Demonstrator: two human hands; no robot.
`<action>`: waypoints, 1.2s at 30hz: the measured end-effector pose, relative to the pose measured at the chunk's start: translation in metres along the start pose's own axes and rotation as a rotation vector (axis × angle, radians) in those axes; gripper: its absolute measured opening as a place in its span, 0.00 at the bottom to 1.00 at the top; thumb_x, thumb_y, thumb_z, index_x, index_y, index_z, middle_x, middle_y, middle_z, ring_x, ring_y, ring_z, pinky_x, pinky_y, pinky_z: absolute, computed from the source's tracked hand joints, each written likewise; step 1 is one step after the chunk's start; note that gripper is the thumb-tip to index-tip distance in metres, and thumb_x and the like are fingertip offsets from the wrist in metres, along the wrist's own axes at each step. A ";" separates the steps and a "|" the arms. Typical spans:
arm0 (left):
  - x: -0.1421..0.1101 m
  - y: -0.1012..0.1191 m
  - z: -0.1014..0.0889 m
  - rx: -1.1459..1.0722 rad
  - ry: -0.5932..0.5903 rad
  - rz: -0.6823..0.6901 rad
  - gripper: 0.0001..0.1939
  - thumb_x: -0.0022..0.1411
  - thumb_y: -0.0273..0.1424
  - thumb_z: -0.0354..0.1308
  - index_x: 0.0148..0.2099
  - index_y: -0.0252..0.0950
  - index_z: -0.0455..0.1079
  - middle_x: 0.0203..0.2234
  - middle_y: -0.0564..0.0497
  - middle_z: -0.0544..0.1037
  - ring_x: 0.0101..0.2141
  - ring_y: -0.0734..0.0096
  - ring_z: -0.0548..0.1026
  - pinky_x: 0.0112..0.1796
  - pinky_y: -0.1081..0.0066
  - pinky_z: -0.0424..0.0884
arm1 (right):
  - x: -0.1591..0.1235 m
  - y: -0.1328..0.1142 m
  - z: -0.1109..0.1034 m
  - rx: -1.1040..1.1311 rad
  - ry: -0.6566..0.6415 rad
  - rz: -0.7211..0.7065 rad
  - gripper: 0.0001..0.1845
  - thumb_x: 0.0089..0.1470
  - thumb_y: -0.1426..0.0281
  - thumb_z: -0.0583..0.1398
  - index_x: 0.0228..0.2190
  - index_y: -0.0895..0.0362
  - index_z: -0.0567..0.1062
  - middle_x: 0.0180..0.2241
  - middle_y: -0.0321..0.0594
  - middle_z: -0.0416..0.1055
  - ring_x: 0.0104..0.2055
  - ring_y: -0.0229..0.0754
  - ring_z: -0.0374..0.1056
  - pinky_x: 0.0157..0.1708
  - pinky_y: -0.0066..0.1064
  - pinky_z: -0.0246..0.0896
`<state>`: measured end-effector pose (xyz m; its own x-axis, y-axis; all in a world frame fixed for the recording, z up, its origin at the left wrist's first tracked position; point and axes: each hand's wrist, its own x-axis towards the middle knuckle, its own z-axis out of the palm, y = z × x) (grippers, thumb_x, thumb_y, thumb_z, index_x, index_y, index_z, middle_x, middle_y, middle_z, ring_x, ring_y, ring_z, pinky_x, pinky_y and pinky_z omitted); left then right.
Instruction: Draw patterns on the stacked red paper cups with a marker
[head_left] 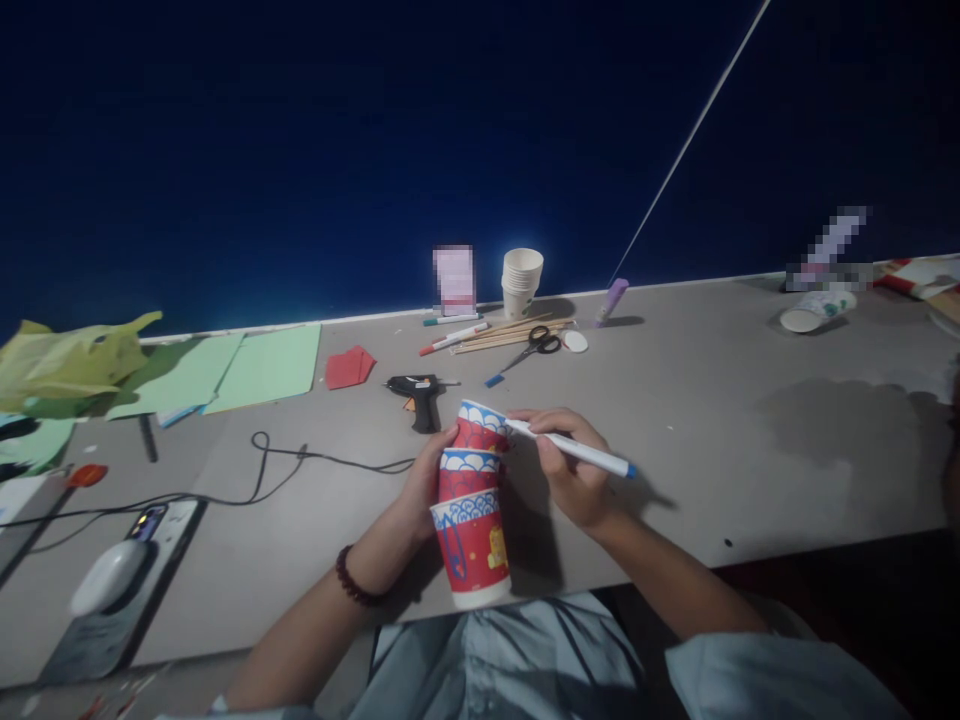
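Observation:
Several red paper cups (472,545) with blue-and-white scalloped rims are joined in a leaning row in front of me. My left hand (429,480) is wrapped around their left side, its fingers partly hidden behind them. Blue drawn lines mark the nearest cup. In my right hand (574,470) is a white marker (577,450) with a blue end, pinched between the fingers. Its tip points left, at the rim of the farthest cup; whether it touches I cannot tell. Beyond the cups lies a black glue gun (418,395).
Scissors (536,345), wooden sticks (499,338), a blue cap (494,380) and a white cup stack (520,285) stand or lie farther back. A black cable (330,460) crosses the left side, near a phone (142,580) with a white case on it. Green sheets (262,370) lie at back left.

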<state>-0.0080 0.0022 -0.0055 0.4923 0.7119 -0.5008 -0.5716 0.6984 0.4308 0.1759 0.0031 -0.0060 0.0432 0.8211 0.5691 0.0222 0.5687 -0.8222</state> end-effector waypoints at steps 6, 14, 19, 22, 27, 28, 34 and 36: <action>-0.001 0.000 0.002 0.002 0.023 0.002 0.22 0.61 0.43 0.58 0.41 0.25 0.78 0.28 0.40 0.82 0.27 0.62 0.80 0.33 0.67 0.75 | -0.001 0.001 0.001 0.031 0.009 0.005 0.05 0.60 0.72 0.58 0.37 0.51 0.75 0.38 0.41 0.80 0.44 0.47 0.78 0.46 0.42 0.73; 0.000 0.000 0.001 0.006 -0.003 0.020 0.21 0.60 0.42 0.60 0.41 0.25 0.78 0.29 0.40 0.83 0.28 0.62 0.80 0.33 0.67 0.75 | 0.000 0.001 -0.001 0.026 -0.010 0.001 0.05 0.60 0.71 0.58 0.36 0.52 0.74 0.38 0.42 0.80 0.45 0.49 0.79 0.46 0.44 0.74; 0.000 0.000 0.000 0.043 0.004 0.044 0.21 0.61 0.42 0.60 0.41 0.27 0.77 0.29 0.41 0.83 0.28 0.60 0.80 0.32 0.66 0.75 | 0.000 0.001 0.000 0.028 0.022 -0.007 0.06 0.60 0.72 0.58 0.36 0.51 0.75 0.38 0.41 0.80 0.44 0.48 0.79 0.44 0.42 0.74; -0.001 0.001 0.000 0.044 -0.004 0.062 0.20 0.60 0.42 0.61 0.41 0.27 0.77 0.29 0.42 0.83 0.28 0.61 0.80 0.32 0.66 0.75 | -0.001 0.002 -0.001 0.013 0.015 -0.008 0.06 0.60 0.71 0.58 0.36 0.52 0.75 0.38 0.41 0.80 0.45 0.49 0.79 0.45 0.43 0.74; -0.001 0.001 0.002 0.027 -0.027 0.037 0.20 0.60 0.43 0.61 0.40 0.28 0.77 0.28 0.43 0.83 0.27 0.63 0.80 0.32 0.68 0.75 | -0.001 0.002 -0.002 0.014 -0.017 -0.008 0.06 0.60 0.71 0.58 0.35 0.52 0.75 0.37 0.42 0.80 0.45 0.49 0.79 0.45 0.44 0.74; -0.001 0.001 0.002 0.026 -0.023 0.035 0.20 0.60 0.43 0.61 0.40 0.28 0.77 0.28 0.43 0.83 0.27 0.63 0.80 0.32 0.68 0.75 | 0.000 0.002 -0.002 0.016 -0.016 -0.008 0.06 0.60 0.71 0.58 0.35 0.52 0.75 0.37 0.42 0.80 0.45 0.49 0.79 0.45 0.44 0.74; -0.001 0.000 0.001 0.038 0.010 0.036 0.20 0.60 0.43 0.60 0.40 0.27 0.77 0.29 0.42 0.83 0.27 0.62 0.80 0.32 0.68 0.75 | -0.001 0.002 -0.001 0.016 0.013 0.004 0.06 0.61 0.70 0.58 0.36 0.51 0.75 0.38 0.41 0.80 0.45 0.49 0.79 0.46 0.43 0.74; -0.001 0.000 0.001 0.041 0.003 0.034 0.21 0.61 0.44 0.60 0.40 0.27 0.77 0.29 0.41 0.83 0.27 0.62 0.80 0.32 0.68 0.75 | -0.001 0.003 -0.001 0.006 0.018 0.004 0.05 0.61 0.70 0.58 0.35 0.51 0.75 0.38 0.41 0.80 0.45 0.49 0.79 0.45 0.43 0.74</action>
<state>-0.0081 0.0015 -0.0040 0.4711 0.7349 -0.4878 -0.5607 0.6764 0.4777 0.1769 0.0039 -0.0089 0.0613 0.8223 0.5657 0.0157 0.5659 -0.8243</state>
